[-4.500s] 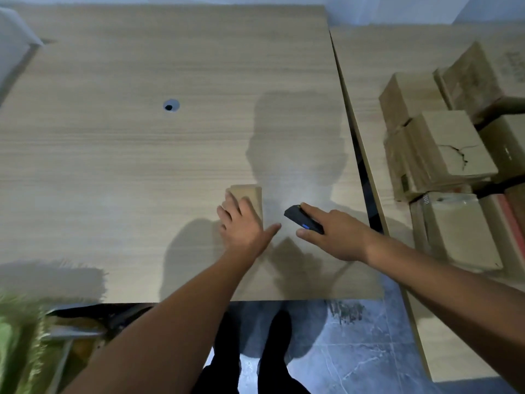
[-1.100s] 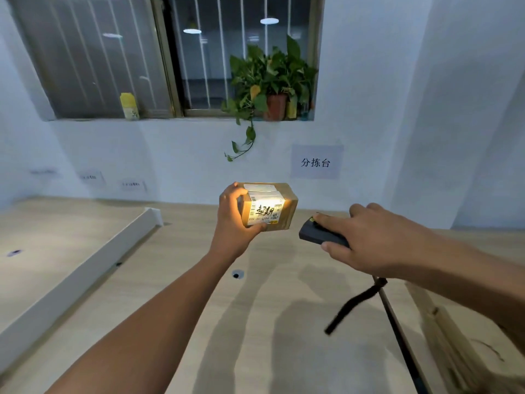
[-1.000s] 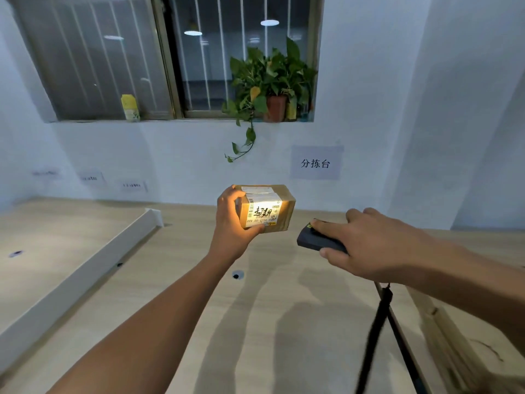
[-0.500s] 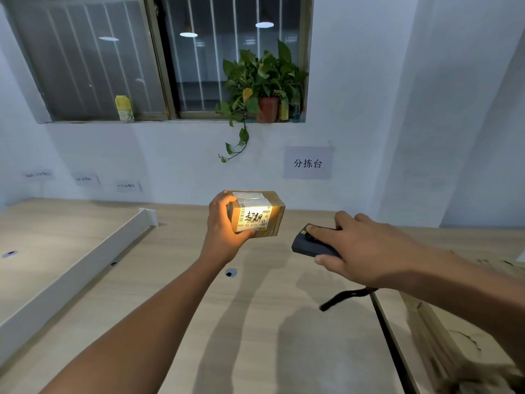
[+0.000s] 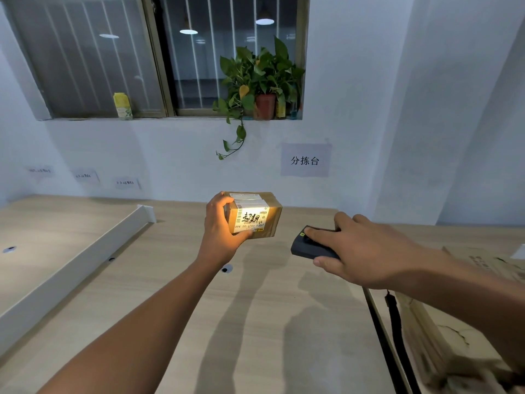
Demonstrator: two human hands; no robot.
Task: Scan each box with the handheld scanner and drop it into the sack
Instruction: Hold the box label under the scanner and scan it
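**Box up in left grip, scanner beside it in right**

Pale blue-white wall (image 5: pixel 397 109) across the back, barred window (image 5: pixel 159 58) set in it. Below, a light wood-grain desk (image 5: pixel 255 322), smooth, w/ a small round cable hole (image 5: pixel 226 269). A white divider rail (image 5: pixel 71 268) runs along its left side. At the right edge sits a pile of worn brown cardboard cartons (image 5: pixel 454 336), one torn on its face. A leafy potted plant (image 5: pixel 255 78) in a red-brown pot is on the sill, one vine trailing down the wall. A paper sign (image 5: pixel 305 160) under it reads 分拣台.

The right grip (image 5: pixel 366 251) is curled over the scanner (image 5: pixel 309 247): forefinger along the top, thumb under the near side. The flat black front end pokes out left, toward the box but not touching it. A black strap (image 5: pixel 395 311) hangs below the wrist.

The left grip (image 5: pixel 220 228) is wrapped round the left end of the box (image 5: pixel 264 220), fingers over the top, thumb at the bottom front edge. The rest juts right, held up off the desk. It's a small taped brown carton. Its white label, lit by a warm yellow patch, has a barcode, printed "A68" and black marker characters, approx. 超期.
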